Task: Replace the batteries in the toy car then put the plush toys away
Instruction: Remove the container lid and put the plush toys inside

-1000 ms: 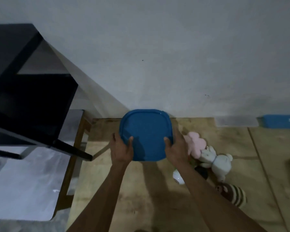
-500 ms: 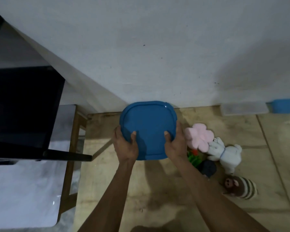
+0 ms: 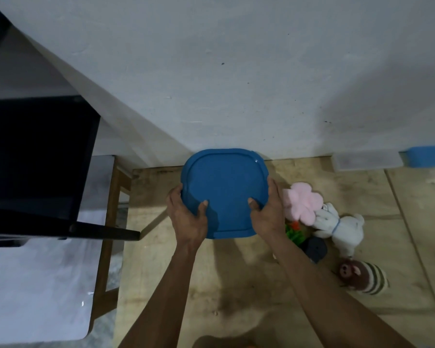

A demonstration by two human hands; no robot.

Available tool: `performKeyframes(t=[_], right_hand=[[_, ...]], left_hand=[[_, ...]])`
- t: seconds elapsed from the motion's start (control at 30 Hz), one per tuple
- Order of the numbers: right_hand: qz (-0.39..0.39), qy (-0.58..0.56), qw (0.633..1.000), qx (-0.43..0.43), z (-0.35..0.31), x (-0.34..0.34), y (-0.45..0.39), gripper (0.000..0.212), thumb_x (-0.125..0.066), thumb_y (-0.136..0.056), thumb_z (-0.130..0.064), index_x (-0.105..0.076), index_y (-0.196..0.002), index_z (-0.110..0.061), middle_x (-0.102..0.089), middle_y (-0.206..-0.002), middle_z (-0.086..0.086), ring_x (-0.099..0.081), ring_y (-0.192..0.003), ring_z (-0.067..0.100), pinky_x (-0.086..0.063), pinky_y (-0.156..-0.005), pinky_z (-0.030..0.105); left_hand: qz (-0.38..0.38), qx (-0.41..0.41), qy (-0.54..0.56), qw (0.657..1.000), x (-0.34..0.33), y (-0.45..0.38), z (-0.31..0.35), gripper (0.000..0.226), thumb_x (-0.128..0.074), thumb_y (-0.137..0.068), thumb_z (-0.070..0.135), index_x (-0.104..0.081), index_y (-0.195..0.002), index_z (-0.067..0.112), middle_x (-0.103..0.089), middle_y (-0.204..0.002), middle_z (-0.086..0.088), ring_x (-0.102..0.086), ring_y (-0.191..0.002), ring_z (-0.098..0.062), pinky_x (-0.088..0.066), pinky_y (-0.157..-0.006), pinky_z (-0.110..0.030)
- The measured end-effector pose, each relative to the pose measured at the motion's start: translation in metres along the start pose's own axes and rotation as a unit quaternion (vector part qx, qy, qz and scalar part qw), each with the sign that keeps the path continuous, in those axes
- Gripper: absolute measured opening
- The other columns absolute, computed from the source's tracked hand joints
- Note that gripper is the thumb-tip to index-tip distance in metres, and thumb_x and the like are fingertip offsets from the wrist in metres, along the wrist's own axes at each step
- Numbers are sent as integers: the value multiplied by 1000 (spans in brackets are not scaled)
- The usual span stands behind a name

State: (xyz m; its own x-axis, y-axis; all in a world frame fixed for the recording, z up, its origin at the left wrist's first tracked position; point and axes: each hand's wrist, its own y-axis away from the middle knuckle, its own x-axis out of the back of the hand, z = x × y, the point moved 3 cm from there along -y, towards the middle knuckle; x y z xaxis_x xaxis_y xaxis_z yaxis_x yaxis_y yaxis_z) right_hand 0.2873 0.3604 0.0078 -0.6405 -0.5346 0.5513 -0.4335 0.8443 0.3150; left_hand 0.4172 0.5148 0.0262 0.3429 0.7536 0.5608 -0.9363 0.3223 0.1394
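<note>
The plush toys lie in a heap on the floor (image 3: 211,285) by the wall: a pink one (image 3: 302,204), a white one (image 3: 342,226), a striped one (image 3: 364,275). Just left of them, the left hand (image 3: 187,217) and right hand (image 3: 269,213) grip a blue lid (image 3: 224,187) by its sides, thumbs on top.

The tan floor (image 3: 236,285) meets a pale wall. Beside the wall lie a pink plush toy (image 3: 303,203), touching a white plush rabbit (image 3: 342,228), and nearer the camera a brown striped plush toy (image 3: 364,276). A green toy (image 3: 295,233) and a dark round thing (image 3: 315,248) lie among them. Against the wall rest a clear box (image 3: 364,160) and a blue box (image 3: 426,158).
</note>
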Motion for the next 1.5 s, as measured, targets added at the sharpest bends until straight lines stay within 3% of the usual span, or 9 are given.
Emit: performKeyframes(t=[0.23,0.37,0.47,0.6,0.73,1.0,1.17,1.37,1.5], right_hand=[[3,-5,1000,16,-10,1,0,76,-65,-92,-21,-22,-154,-19,-31,-156,-1,-31,-143,20,-31,-119,42],[21,2,999,27,-16,2,7,76,-64,-94,-21,-19,-155,-17,-27,-159,2,-25,-146,20,-23,-121,36],[41,18,998,35,-21,7,7,76,-65,-94,-22,-20,-155,-15,-26,-160,4,-23,-147,23,-22,-122,38],[60,29,997,41,-25,13,12,77,-65,-94,-22,-20,-156,-14,-24,-161,3,-22,-148,24,-22,-122,37],[65,30,995,63,-30,22,23,78,-66,-94,-22,-20,-156,-14,-25,-161,4,-22,-147,23,-21,-121,37],[82,22,987,136,-24,56,80,79,-72,-88,-33,-32,-152,-11,-32,-153,10,-30,-141,25,-30,-115,37],[38,59,984,163,16,73,140,78,-69,-91,-34,-29,-154,-12,-23,-162,9,-22,-148,26,-25,-119,41],[-31,82,987,132,94,76,221,76,-64,-94,-36,-24,-156,-18,-16,-164,3,-23,-148,28,-30,-115,41],[-84,107,985,110,116,68,256,78,-58,-97,-42,-14,-158,-22,-5,-166,-2,-16,-150,23,-17,-121,39]], left_hand=[[-9,5,20,1000,2,3,1,83,-82,-82,30,-34,-148,10,-35,-146,-6,-38,-134,-22,-42,-111,-49],[7,18,-25,999,0,10,2,91,-82,-79,40,-33,-151,15,-34,-149,-9,-33,-135,-30,-39,-109,-54],[9,18,-57,998,0,13,5,92,-79,-80,46,-30,-153,20,-33,-150,-9,-30,-135,-30,-31,-107,-58],[-7,-6,-49,999,0,14,10,95,-80,-80,44,-26,-156,22,-32,-147,-10,-32,-135,-28,-28,-112,-53],[-23,-34,-2,999,7,20,18,100,-81,-81,40,-21,-158,19,-29,-144,-12,-36,-135,-26,-34,-111,-34],[-24,-80,-32,996,40,78,25,112,-75,-73,65,-15,-160,27,-21,-146,-8,-30,-136,-27,-37,-107,-36],[-21,-48,-66,996,46,154,4,110,-80,-71,57,-20,-158,26,-16,-149,-7,-27,-137,-29,-40,-106,-38],[-49,15,-137,989,49,264,-46,104,-79,-73,58,-28,-156,21,-13,-156,-8,-20,-140,-31,-35,-112,-45],[-73,28,-176,981,59,296,-64,101,-74,-75,63,-28,-156,22,-9,-162,-5,-22,-138,-36,-37,-109,-51]])
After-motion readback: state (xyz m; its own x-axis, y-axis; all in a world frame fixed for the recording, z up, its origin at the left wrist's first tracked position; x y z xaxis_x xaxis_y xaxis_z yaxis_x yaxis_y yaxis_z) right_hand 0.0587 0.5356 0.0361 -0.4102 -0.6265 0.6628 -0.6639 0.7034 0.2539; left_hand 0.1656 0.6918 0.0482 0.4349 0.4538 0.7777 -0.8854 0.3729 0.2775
